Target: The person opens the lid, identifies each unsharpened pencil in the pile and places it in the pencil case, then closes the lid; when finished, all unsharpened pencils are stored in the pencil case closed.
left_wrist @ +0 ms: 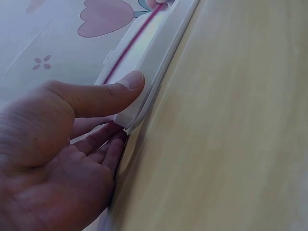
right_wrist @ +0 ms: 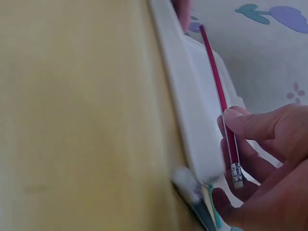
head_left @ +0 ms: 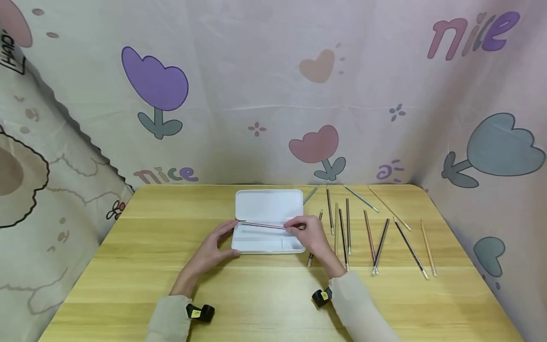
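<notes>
Pencil [right_wrist: 215, 72], slim and dark red with a silver ferrule [right_wrist: 236, 172] and white eraser [right_wrist: 238, 184], lies roughly lengthwise over the rear part of a shallow white rectangular plastic case [head_left: 256, 245]; right hand [head_left: 308, 233] pinches it near the eraser end, thumb against fingers, the grip closed to the pencil's thickness; whether its far end touches the case floor cannot be told; left hand [head_left: 209, 249] holds the left end of the case, thumb over the front edge, fingers against the end, the grip only as narrow as the case allows; the flat white lid [head_left: 269, 204] stands back at the rear; pale, dark and red eraser-tipped pencils [head_left: 348, 225] lie scattered to the right on the pale wood-grain worktop [head_left: 265, 294], a dark one [head_left: 310, 256] just beside the right end of the case. Risks, as judged: the pencil is held at one end only, so a slack pinch could let the far end swing or drop askew; an early release could leave it across the raised divider or rear edge, where it might obstruct the lid; a nudge with the left hand loosened could shift the case; a low right wrist could roll the neighbouring pencils.
</notes>
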`<state>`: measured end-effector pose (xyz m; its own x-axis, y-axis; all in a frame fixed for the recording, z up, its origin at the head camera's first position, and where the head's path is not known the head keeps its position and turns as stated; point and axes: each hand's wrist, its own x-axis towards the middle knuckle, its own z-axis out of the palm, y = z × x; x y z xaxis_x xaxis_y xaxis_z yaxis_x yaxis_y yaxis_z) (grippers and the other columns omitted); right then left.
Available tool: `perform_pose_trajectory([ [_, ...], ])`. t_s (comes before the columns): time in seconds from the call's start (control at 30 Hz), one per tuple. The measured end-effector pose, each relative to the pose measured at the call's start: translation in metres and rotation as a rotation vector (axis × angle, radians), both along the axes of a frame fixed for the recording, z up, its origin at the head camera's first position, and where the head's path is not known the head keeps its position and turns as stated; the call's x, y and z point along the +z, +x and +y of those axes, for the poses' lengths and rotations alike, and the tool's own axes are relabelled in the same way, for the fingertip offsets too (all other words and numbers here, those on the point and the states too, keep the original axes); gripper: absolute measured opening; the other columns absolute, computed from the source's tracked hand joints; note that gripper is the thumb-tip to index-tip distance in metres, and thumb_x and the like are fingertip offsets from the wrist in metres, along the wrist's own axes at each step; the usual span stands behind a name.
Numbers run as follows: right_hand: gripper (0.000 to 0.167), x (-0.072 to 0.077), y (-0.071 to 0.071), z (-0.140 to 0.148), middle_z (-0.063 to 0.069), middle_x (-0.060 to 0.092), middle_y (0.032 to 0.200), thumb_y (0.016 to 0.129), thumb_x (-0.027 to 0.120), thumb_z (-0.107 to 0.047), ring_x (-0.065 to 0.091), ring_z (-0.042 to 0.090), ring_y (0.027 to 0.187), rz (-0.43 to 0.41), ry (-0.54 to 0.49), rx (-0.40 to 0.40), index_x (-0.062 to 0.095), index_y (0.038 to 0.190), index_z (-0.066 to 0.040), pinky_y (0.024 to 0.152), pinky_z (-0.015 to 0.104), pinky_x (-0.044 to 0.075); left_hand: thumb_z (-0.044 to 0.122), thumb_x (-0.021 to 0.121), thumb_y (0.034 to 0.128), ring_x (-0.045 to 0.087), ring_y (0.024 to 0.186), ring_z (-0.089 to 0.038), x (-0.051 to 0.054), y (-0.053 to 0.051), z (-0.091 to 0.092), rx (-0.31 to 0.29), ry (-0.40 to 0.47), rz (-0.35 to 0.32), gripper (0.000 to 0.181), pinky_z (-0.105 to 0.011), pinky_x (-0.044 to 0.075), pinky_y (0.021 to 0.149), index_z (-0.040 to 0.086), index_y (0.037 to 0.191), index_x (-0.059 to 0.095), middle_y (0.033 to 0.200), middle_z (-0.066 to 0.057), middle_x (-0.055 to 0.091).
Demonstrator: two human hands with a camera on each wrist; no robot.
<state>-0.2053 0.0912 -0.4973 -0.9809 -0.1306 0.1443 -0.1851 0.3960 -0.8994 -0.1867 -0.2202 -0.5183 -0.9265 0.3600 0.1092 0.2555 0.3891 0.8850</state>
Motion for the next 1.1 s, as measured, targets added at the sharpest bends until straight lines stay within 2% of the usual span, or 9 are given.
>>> perform_pose_trajectory([
  [0.2, 0.010, -0.003, 0.000, -0.010, 0.005, 0.078, 0.091, 0.086, 0.078, 0.002, 0.071, 0.019, 0.084, 0.046, 0.071, 0.015, 0.082, 0.087, -0.007, 0.067, 0.024, 0.058, 0.005, 0.085, 0.0808, 0.037, 0.145, -0.042, 0.000, 0.002, 0.000, -0.002, 0.023, -0.017, 0.085, -0.052, 0.029, 0.121, 0.001, 0.154, 0.043, 0.158, -0.019, 0.039],
  [0.6, 0.005, 0.000, 0.000, -0.018, 0.004, 0.078, 0.092, 0.086, 0.082, -0.005, 0.066, 0.011, 0.075, 0.073, 0.167, 0.022, 0.083, 0.087, -0.009, 0.059, 0.023, 0.052, 0.006, 0.085, 0.0811, 0.038, 0.143, -0.046, -0.002, 0.001, -0.002, -0.001, 0.032, 0.012, 0.084, -0.055, 0.029, 0.120, -0.002, 0.153, 0.043, 0.157, -0.023, 0.040],
  [0.77, 0.004, 0.001, 0.000, -0.018, 0.004, 0.078, 0.093, 0.087, 0.081, -0.005, 0.066, 0.011, 0.076, 0.033, 0.157, 0.018, 0.082, 0.089, -0.008, 0.061, 0.023, 0.055, 0.008, 0.086, 0.0815, 0.038, 0.144, -0.044, -0.001, 0.000, -0.001, 0.007, 0.012, 0.001, 0.084, -0.054, 0.030, 0.121, 0.002, 0.154, 0.044, 0.158, -0.021, 0.039],
  [0.9, 0.007, 0.004, -0.001, -0.015, 0.005, 0.077, 0.094, 0.088, 0.078, -0.003, 0.068, 0.014, 0.077, -0.002, 0.106, 0.040, 0.081, 0.093, -0.006, 0.065, 0.025, 0.058, 0.007, 0.086, 0.0813, 0.038, 0.144, -0.043, -0.001, 0.000, -0.001, 0.008, 0.009, -0.003, 0.083, -0.055, 0.030, 0.121, 0.002, 0.153, 0.045, 0.158, -0.021, 0.039],
  [1.1, 0.011, 0.015, 0.005, 0.003, 0.005, 0.076, 0.105, 0.091, 0.076, -0.008, 0.068, 0.020, 0.093, -0.021, 0.066, 0.072, 0.080, 0.101, -0.006, 0.077, 0.033, 0.058, 0.007, 0.085, 0.0818, 0.038, 0.144, -0.044, 0.000, 0.001, -0.001, 0.002, 0.018, 0.001, 0.082, -0.057, 0.030, 0.120, 0.001, 0.152, 0.045, 0.157, -0.022, 0.040],
])
